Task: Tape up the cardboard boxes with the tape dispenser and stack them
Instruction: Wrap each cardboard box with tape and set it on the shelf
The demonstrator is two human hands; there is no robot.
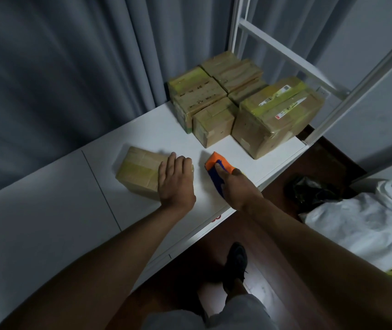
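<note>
at upper centre of the frame a cluster of taped boxes (237, 96) sits stacked on the white table (47, 210). 1 small box (140, 170) lies apart at centre under the flat, relaxed left hand (176, 179). the right hand (235, 184) grips the orange tape dispenser (218, 163) just beside it. this box looks already taped, so probably only stacking remains.

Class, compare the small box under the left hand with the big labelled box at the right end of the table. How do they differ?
The small box lies alone near the table's front edge, with the left hand resting flat on it; the big box stands untouched beside the stacked boxes. The big box carries white printed labels; the small box shows none. Both are brown cardboard with yellowish tape.
</note>
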